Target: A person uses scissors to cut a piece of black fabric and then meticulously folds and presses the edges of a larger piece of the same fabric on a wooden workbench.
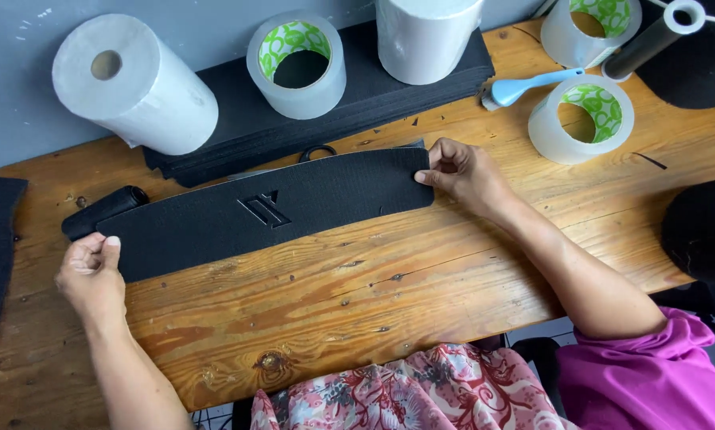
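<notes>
While you hold it by both ends, the long black foam strip (pixel 270 211) lies flat on the wooden bench (pixel 421 279), stretched between your two hands with its long axis running nearly parallel to the back edge, the right end sitting a little nearer that edge than the left. Your left hand (pixel 93 271) is closed on the strip's left end, thumb on top and fingers curled under, close to the bench's left edge and just in front of a short black roll (pixel 103 211) that lies touching the strip's upper left corner. Your right hand (pixel 465 171) pinches the right end, fingertips pressed together on its short edge, near the middle of the bench. A raised emblem sits about halfway along the strip, roughly equally far from either grip, so neither hand is clearly the nearer one to the middle. Behind the strip, along the back edge, a stack of black sheets (pixel 246 119) carries a roll of clear tape (pixel 298 68) and a white roll (pixel 425 36); a white paper roll (pixel 134 84) rests towards the back left corner. To your right hand's right stand another tape roll (pixel 582 119) and a blue-handled brush (pixel 532 84), well apart from the strip.
</notes>
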